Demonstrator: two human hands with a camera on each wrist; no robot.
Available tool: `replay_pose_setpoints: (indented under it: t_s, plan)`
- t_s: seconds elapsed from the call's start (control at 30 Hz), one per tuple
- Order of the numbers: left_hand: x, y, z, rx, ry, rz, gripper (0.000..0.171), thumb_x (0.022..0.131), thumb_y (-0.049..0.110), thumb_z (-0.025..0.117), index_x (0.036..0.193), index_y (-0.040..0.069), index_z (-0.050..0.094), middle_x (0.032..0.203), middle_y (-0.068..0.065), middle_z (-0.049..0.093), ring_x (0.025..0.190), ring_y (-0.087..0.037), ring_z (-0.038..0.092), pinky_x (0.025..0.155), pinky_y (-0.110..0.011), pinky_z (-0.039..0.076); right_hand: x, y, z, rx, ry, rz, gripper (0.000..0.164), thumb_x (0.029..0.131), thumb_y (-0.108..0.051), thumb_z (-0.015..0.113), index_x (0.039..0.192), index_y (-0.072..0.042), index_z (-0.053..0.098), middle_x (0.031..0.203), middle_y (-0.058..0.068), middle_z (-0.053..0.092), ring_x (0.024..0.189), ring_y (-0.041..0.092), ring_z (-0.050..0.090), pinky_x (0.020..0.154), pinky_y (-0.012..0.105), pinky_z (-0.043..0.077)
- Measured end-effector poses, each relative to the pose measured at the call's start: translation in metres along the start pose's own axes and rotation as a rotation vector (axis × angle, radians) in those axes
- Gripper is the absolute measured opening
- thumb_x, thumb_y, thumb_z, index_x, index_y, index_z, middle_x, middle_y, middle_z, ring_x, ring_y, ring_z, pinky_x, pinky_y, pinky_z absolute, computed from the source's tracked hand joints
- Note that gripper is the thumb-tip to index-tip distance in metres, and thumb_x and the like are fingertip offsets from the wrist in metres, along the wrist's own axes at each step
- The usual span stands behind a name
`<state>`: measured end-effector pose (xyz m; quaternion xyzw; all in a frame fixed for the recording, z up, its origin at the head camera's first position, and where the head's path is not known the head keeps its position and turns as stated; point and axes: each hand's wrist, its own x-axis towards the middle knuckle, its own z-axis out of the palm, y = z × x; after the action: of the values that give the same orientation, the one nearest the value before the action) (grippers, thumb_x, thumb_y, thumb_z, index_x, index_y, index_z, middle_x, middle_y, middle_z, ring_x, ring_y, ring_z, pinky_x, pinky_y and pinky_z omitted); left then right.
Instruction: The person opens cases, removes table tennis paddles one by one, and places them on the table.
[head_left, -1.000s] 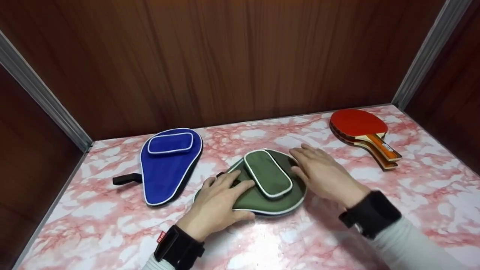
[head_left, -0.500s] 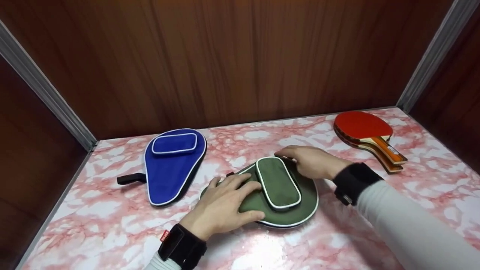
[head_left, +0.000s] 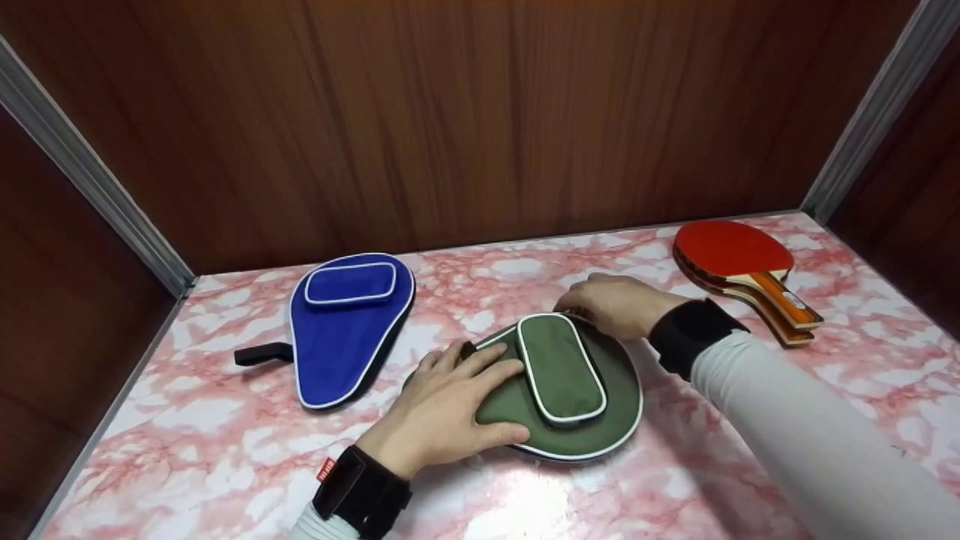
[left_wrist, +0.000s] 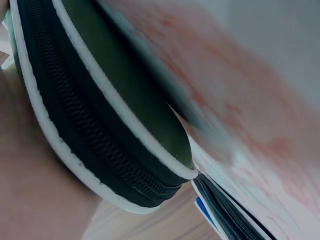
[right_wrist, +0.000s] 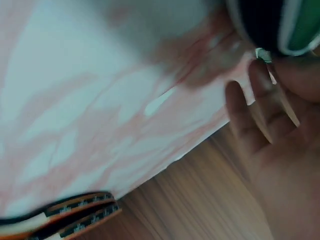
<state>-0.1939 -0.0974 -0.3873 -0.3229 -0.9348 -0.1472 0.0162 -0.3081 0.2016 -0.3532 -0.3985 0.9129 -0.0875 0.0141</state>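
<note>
In the head view a green table tennis bat case [head_left: 502,405] with white piping lies on the marbled table, its small pocket [head_left: 562,367] facing up. My left hand [head_left: 450,412] rests on the narrow end with fingers spread. The left wrist view shows the black zipper [left_wrist: 95,130] along the case's side, close to the palm. At the far edge my right hand [head_left: 615,304] pinches the zipper pull with curled fingers. The right wrist view shows a small metallic bit [right_wrist: 262,54] at those fingertips; the thumb and case partly hide the grip.
A blue bat case [head_left: 337,345] with a black strap [head_left: 262,355] lies to the left. Two stacked table tennis bats, the top one a red bat [head_left: 731,251], lie at the back right. A wooden panel [head_left: 480,127] stands behind the table [head_left: 187,435].
My right hand has moved from lying over the case's right edge to pinching at its far edge. The green case has shifted slightly right and turned a little. The left hand stays on it.
</note>
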Motion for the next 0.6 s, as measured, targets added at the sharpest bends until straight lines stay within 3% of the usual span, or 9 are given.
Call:
replay_pose_setpoints:
  t_s: [0.13, 0.33, 0.6]
  plan:
    - [0.001, -0.001, 0.0, 0.005, -0.014, -0.008, 0.08, 0.096, 0.075, 0.067, 0.163, 0.032, 0.055, 0.172, -0.003, 0.046, 0.157, -0.055, 0.035, 0.122, -0.069, 0.03, 0.0, 0.003, 0.005, -0.122, 0.062, -0.016, 0.019, 0.096, 0.001, 0.076, 0.108, -0.012, 0.082, 0.101, 0.007, 0.078, 0.102, 0.035, 0.07, 0.09, 0.053, 0.058]
    - [0.001, 0.001, 0.0, 0.035, -0.029, -0.013, 0.083, 0.097, 0.077, 0.064, 0.165, 0.032, 0.053, 0.174, -0.003, 0.043, 0.158, -0.055, 0.034, 0.123, -0.068, 0.029, 0.003, 0.006, 0.013, -0.284, 0.166, -0.097, 0.021, 0.083, 0.008, 0.078, 0.089, -0.011, 0.077, 0.086, 0.006, 0.069, 0.093, 0.035, 0.067, 0.083, 0.051, 0.057]
    - [0.0, 0.0, 0.001, 0.047, -0.024, -0.012, 0.082, 0.097, 0.077, 0.064, 0.165, 0.033, 0.053, 0.174, -0.003, 0.043, 0.157, -0.054, 0.036, 0.121, -0.068, 0.031, -0.003, 0.009, 0.02, -0.36, 0.181, -0.071, 0.02, 0.085, 0.008, 0.076, 0.089, -0.011, 0.073, 0.086, 0.009, 0.069, 0.092, 0.036, 0.064, 0.077, 0.049, 0.057]
